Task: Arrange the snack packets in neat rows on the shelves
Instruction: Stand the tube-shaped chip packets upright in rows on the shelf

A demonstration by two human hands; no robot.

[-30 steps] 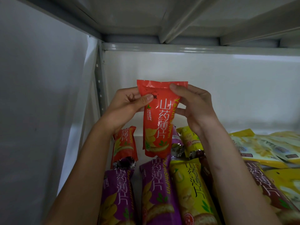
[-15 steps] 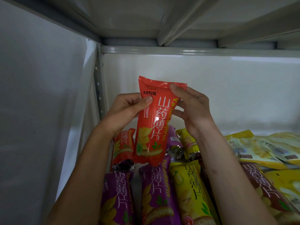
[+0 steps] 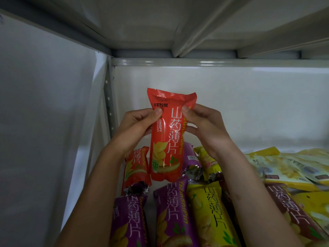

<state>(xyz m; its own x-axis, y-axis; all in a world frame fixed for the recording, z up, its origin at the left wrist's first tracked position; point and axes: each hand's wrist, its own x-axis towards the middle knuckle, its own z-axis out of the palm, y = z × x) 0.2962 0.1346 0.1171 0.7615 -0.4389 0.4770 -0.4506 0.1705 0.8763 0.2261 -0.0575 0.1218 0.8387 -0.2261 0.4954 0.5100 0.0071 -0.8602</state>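
I hold a red snack packet upright above the shelf, its printed front facing me. My left hand grips its left edge with the thumb on the front. My right hand grips the right edge the same way. Below it, a second red packet lies at the back left. Two purple packets and a yellow packet lie side by side in the front row. Behind these lie another purple packet and a yellow one, partly hidden.
A loose pile of pale yellow packets covers the shelf at the right, with a dark red packet in front. The white back panel, the perforated upright post and the shelf above bound the space.
The red packet has turned from tilted to nearly upright. Both hands have slid lower on it, so more of its top seal now shows above my thumbs.
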